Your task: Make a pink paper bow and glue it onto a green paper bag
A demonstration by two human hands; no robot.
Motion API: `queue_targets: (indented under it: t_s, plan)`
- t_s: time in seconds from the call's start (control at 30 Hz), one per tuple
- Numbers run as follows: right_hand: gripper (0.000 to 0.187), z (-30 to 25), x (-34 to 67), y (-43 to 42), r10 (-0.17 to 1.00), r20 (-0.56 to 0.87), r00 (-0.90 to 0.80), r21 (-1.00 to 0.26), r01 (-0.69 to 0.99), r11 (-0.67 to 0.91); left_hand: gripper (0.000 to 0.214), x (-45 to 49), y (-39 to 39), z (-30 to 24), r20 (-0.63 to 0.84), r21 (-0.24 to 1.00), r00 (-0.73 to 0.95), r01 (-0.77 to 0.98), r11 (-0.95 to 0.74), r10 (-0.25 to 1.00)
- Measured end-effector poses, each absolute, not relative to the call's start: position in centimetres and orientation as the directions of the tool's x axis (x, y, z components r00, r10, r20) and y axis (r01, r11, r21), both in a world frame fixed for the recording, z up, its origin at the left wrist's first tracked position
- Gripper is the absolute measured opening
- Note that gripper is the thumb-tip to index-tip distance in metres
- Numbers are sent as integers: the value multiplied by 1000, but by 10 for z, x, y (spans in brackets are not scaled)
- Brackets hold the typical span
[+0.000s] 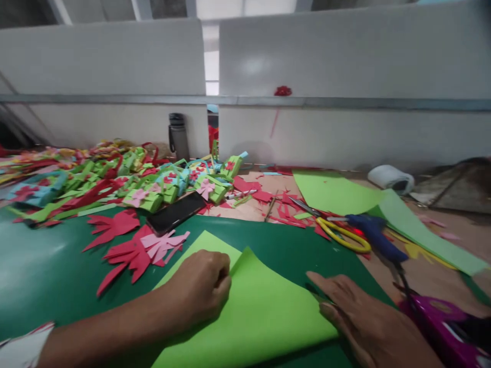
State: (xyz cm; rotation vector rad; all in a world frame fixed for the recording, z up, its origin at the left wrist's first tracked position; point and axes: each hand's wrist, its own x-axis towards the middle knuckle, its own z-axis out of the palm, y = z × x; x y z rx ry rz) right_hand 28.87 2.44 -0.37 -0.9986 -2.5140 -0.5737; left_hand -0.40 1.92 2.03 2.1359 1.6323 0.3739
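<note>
A bright green sheet of paper (268,312) lies on the green mat (34,276), partly folded over with its flap bulging upward. My left hand (205,281), curled closed, presses on the sheet beside the flap's edge. At the paper's right side, my right hand (345,306) has its thumb and fingers closed around the edge. A narrow dark strip shows between those fingers, too blurred to name. Left of the sheet are red paper cutouts (130,253) and a pink paper cutout (161,245). Yellow-handled scissors (341,235) and a blue glue gun (376,235) lie beyond my right hand.
A black phone (176,212) lies near many small decorated paper bags (164,186). A grey bottle (178,137) stands against the white partition (345,56). Red scraps (284,207), more green sheets (333,189), a white roll (389,179) and a purple device (441,327) are around.
</note>
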Motion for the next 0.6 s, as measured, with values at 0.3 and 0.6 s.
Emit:
queue_targets:
  t_s: [0.3,0.6]
  plan:
    - [43,-7,289,23,386,461,-799,336,560,757,17,-5,22,19,-158,490,195,867,-95,968]
    - [61,-13,285,26,254,338,-906,342,370,864,27,-11,16,16,-12,615,327,748,-251,945]
